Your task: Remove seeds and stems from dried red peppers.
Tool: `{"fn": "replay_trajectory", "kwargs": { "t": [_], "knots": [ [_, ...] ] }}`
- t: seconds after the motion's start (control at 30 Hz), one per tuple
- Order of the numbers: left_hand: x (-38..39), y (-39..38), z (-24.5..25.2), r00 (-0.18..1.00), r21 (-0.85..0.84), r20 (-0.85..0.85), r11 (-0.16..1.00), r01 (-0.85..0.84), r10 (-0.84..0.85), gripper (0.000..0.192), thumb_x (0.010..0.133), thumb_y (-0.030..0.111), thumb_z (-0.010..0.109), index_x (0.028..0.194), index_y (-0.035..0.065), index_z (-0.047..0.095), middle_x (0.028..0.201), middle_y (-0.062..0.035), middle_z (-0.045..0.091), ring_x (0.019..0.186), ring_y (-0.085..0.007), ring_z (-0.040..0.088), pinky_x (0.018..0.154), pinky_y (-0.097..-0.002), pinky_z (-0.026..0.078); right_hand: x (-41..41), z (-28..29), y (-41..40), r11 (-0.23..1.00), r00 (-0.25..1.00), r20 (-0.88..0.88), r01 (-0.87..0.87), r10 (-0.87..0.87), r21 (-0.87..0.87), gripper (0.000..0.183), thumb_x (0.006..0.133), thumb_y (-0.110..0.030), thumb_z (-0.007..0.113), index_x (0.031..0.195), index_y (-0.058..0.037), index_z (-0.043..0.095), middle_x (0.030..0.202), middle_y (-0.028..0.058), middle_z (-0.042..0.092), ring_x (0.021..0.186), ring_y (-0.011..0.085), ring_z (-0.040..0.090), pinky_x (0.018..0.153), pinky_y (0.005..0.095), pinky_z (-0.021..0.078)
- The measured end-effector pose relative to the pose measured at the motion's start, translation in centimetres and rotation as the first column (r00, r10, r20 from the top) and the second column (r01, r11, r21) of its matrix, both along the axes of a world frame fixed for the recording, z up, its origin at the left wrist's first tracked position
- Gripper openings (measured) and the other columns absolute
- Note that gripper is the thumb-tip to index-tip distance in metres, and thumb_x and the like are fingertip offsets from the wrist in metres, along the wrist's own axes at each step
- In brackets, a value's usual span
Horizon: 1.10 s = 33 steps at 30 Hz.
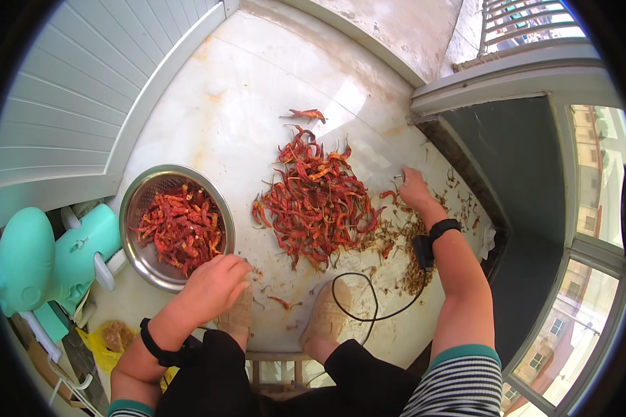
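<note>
A heap of dried red chili peppers (318, 203) lies on the pale stone floor (229, 104) in the middle. To its left stands a round metal colander (230, 224) that holds dried red chilies (180, 224). My left hand (216, 284) is over the colander's lower right rim with its fingers bent; whether it grips anything is hidden. My right hand (414, 188) reaches out right of the heap, its fingertips near a small chili stem (397, 177); its grip is unclear. A curved chili (389, 195) lies just left of that hand. Loose stems (417, 271) are piled below the right forearm.
My shoes (329, 310) rest below the heap, near a looped black cable (376, 297) from the right wrist device. A turquoise plastic object (83, 255) and a yellow bag (96, 346) are at the left. White panelling (83, 88) and a dark panel (511, 182) bound the floor.
</note>
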<state>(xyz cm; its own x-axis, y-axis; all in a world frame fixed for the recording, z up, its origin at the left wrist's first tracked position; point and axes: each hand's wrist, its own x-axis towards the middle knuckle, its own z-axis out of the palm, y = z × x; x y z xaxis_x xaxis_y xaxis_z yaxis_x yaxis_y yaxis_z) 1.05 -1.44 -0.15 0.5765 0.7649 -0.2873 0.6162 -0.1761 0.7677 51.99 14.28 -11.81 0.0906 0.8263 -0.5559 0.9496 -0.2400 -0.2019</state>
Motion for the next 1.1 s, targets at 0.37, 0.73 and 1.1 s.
{"fn": "replay_trajectory", "kwargs": {
  "t": [0.37,0.73,1.1],
  "knots": [
    [4.7,2.1,-1.3,0.957,-0.141,0.114,0.957,-0.252,0.268,0.050,0.089,0.015,0.067,0.133,0.0005,0.047,0.133,-0.0228,0.048,0.124,-0.0411,0.049,0.103,-0.0432,0.043,-8.1,3.1,-5.3,0.995,0.949,-0.315,0.007,0.024,0.096,0.051,0.088,-0.006,0.048,0.139,-0.0040,0.051,0.119,0.0293,0.056,0.103,0.0332,0.059,0.090,0.0396,0.0472],
    [8.6,4.1,-10.5,0.740,-0.306,-0.333,0.676,-0.671,0.584,0.082,0.088,0.013,0.066,0.152,-0.0061,0.018,0.151,-0.0218,0.022,0.135,-0.0381,0.037,0.110,-0.0399,0.037,-7.3,1.8,-6.1,0.972,0.984,-0.177,-0.059,0.018,-0.227,0.077,0.091,-0.005,0.051,0.157,-0.0157,0.015,0.127,0.0370,0.045,0.107,0.0501,0.055,0.094,0.0503,0.0474],
    [8.6,4.7,-13.6,0.819,-0.474,-0.164,0.684,-0.554,0.549,0.072,0.088,-0.005,0.052,0.155,0.0035,0.025,0.147,-0.0179,0.032,0.129,-0.0304,0.046,0.103,-0.0372,0.044,-16.2,2.0,-11.4,0.988,0.870,-0.492,-0.095,0.025,-0.118,0.070,0.088,-0.007,0.051,0.153,-0.0021,0.024,0.113,0.0234,0.065,0.094,0.0339,0.067,0.084,0.0415,0.0524]
  ]
}}
